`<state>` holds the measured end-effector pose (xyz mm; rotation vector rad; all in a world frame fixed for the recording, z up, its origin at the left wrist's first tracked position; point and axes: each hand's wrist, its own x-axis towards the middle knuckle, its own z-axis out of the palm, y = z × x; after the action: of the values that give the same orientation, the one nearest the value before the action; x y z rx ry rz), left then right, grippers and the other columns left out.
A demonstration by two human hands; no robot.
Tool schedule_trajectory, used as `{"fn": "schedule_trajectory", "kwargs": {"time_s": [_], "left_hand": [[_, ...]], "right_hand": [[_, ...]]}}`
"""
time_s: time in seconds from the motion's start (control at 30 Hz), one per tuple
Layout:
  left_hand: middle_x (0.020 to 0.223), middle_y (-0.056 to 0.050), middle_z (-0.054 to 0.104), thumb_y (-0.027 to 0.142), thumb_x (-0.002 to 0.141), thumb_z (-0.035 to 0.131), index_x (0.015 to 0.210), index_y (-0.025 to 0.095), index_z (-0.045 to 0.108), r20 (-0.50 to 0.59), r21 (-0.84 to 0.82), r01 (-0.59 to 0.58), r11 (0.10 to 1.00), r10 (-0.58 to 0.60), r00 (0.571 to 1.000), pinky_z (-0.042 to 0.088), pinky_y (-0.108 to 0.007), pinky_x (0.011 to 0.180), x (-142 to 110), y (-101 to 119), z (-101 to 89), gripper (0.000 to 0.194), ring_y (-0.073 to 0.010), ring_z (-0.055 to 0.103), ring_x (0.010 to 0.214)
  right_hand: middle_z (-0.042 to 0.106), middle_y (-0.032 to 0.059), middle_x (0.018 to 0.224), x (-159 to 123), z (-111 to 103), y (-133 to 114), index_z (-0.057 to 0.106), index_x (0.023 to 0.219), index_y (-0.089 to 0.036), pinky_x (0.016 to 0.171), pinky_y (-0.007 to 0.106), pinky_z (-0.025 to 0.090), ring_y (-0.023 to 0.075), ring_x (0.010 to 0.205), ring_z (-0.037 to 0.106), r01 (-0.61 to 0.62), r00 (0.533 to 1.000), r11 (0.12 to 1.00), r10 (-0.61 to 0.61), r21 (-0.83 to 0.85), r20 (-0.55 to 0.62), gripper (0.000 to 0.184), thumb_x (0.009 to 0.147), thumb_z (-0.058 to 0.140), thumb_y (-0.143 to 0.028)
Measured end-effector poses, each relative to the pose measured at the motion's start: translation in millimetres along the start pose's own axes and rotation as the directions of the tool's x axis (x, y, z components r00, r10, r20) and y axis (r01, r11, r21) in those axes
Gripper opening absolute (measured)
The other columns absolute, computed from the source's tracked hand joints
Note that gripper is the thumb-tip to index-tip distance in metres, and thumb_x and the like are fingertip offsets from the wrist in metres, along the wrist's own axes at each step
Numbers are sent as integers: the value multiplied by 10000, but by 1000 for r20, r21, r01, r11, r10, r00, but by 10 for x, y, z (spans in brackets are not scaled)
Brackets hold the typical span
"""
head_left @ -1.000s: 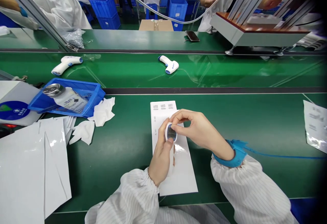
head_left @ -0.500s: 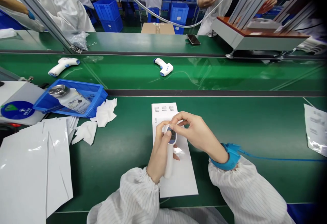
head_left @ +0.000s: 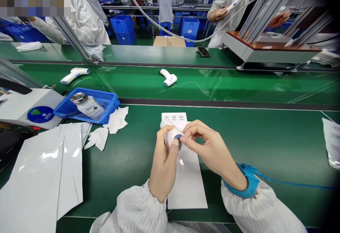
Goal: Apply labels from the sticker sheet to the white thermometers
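Observation:
My left hand (head_left: 162,165) is wrapped round a white handheld thermometer (head_left: 170,134), holding it above a long white label sheet (head_left: 186,183) on the green bench. My right hand (head_left: 209,148) pinches at the thermometer's blue-rimmed display end with thumb and forefinger; whether anything small is between those fingertips cannot be made out. A blue wrist strap (head_left: 248,181) with a cord sits on my right wrist.
Two more thermometers (head_left: 75,74) (head_left: 168,78) lie on the conveyor belt (head_left: 239,84). A blue tray (head_left: 111,102) with a metal-capped bottle (head_left: 87,105), white wipes (head_left: 117,119) and glossy white sheets (head_left: 45,176) are at left. A phone (head_left: 203,51) and a machine base (head_left: 265,47) stand behind. People in white coats work beyond.
The thermometer has been turned in my left hand, its display facing away more. My right fingers stay pinched at its head. The view has tilted up slightly.

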<state>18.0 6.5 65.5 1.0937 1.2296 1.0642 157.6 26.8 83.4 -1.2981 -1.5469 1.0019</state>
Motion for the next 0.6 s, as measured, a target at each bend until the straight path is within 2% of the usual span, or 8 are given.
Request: {"fn": "schedule_trajectory", "kwargs": {"time_s": [0.1,0.2,0.27,0.33,0.4,0.43,0.5,0.6], "left_hand": [[1213,0,512,347,991,409,1197,326,446,-32,53,-69,996,71,997,431,-334,956,-24,-27,-5,211,-165,516,1084],[1202,-5,515,350,986,420,1201,323,452,-47,51,-70,996,72,996,458,-310,905,-46,-33,-14,219,-164,526,1062],[1157,-14,529,376,979,430,1207,319,445,-33,27,-19,999,20,999,491,-286,816,-54,-12,-21,236,-159,554,987],[1089,-23,544,442,966,432,1224,315,426,-12,-37,80,996,-81,997,505,-259,663,-51,25,-33,288,-148,570,845],[1044,-32,553,505,944,439,1258,319,398,22,-146,196,970,-195,981,485,-240,547,-43,69,-53,367,-136,559,735],[1033,-34,555,510,932,459,1281,326,381,41,-201,239,950,-235,971,482,-237,526,-41,90,-66,402,-131,553,708],[1059,-35,556,452,908,525,1329,349,344,102,-264,276,924,-258,961,500,-243,551,-47,119,-94,469,-123,555,705],[1154,-43,556,206,813,613,1378,352,311,182,-224,207,952,-168,969,538,-282,684,-83,116,-119,657,-153,598,832]], "right_hand": [[654,-8,749,-71,11,-61,594,782,-228,626,273,510,140,661,631,-42,998,999,43,-13,54,123,873,637,-299],[679,-22,763,-128,33,-91,550,915,-245,596,259,513,143,673,666,-106,989,994,106,-5,105,106,875,632,-298],[677,-33,759,-135,38,-88,517,955,-252,575,250,506,139,656,665,-144,981,989,138,36,135,161,854,642,-266],[629,-62,661,-120,25,-70,494,954,-253,532,246,484,123,555,619,-198,971,975,181,102,155,166,855,628,-258],[576,-77,605,-97,3,-47,491,945,-251,516,251,467,118,512,572,-215,973,968,201,129,114,144,872,610,-286],[585,-64,640,-86,-7,-37,501,946,-249,540,259,474,125,557,582,-193,980,974,186,115,69,139,875,610,-298],[641,-8,858,-66,-14,-27,538,986,-249,679,291,513,158,787,631,-93,996,994,93,54,3,185,847,652,-293],[602,33,1175,-35,14,-32,582,1102,-267,938,351,473,205,1115,562,75,994,997,-75,10,84,361,776,732,-230]]}}
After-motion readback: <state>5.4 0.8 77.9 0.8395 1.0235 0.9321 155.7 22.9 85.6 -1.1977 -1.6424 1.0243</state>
